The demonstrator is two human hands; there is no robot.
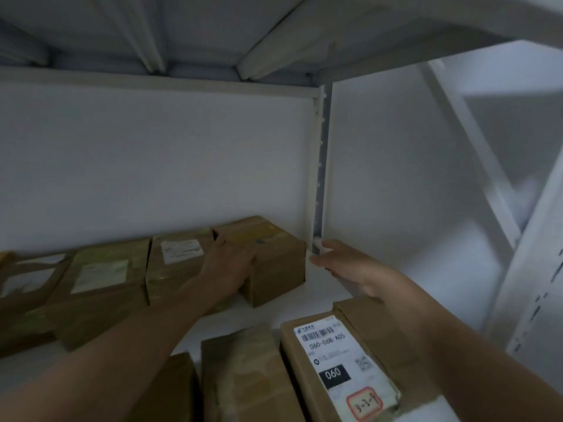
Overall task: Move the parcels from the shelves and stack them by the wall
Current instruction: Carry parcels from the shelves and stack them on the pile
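Left hand [231, 263] rests flat on the squat brown cardboard parcel [278, 274], right hand [350, 266] wide, not touching; a lopsided pull could topple it.

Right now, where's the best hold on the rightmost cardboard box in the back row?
Both side faces, coming from the front. The cardboard box stands square; its right face is clear over bare shelf, near the open right hand. The left hand rests at the seam with the labelled box.

Left hand [231, 263] palm-down, reaching forward; right hand [350, 266] flat (fingers straight).
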